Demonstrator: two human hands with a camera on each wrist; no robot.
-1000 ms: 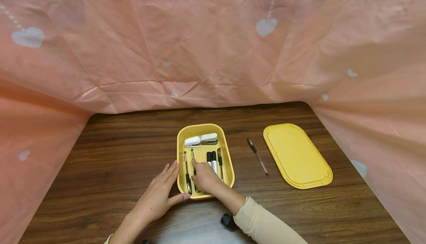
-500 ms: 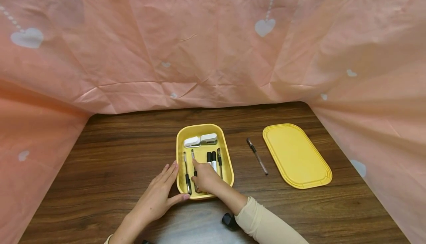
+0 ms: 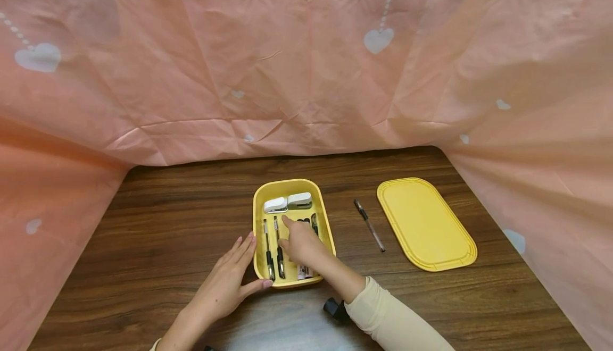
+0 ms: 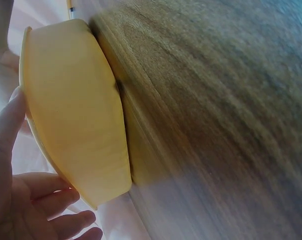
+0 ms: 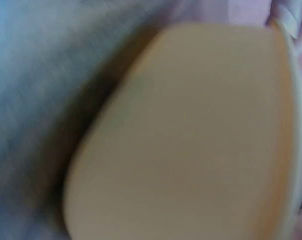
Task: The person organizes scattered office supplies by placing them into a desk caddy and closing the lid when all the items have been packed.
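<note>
A yellow plastic box point(image 3: 330, 234) stands on the table. My left hand point(image 3: 230, 276) rests on its near left corner, fingers straight along the left rim and thumb at the front rim. Over the box's middle, my right hand point(image 3: 304, 242) holds nothing, its index finger extended and thumb apart. Just left of it lie two black-grip gel pens, the outer pen point(image 3: 268, 247) and the inner pen point(image 3: 278, 244), side by side. Two white staplers, left point(image 3: 275, 205) and right point(image 3: 299, 200), sit at the far end. Black-and-white markers point(image 3: 304, 272) are partly hidden under the right hand, beside another black pen point(image 3: 314, 223).
Right of the box a loose pen point(image 3: 370, 225) lies on the brown wooden table point(image 3: 191, 207). Beyond it lies a flat yellow lid point(image 3: 428, 224). Pink cloth point(image 3: 297, 74) hangs around the back and sides.
My right hand has let go of the inner pen and shifted slightly right, now covering more of the markers. The left hand has stayed at the box corner.
</note>
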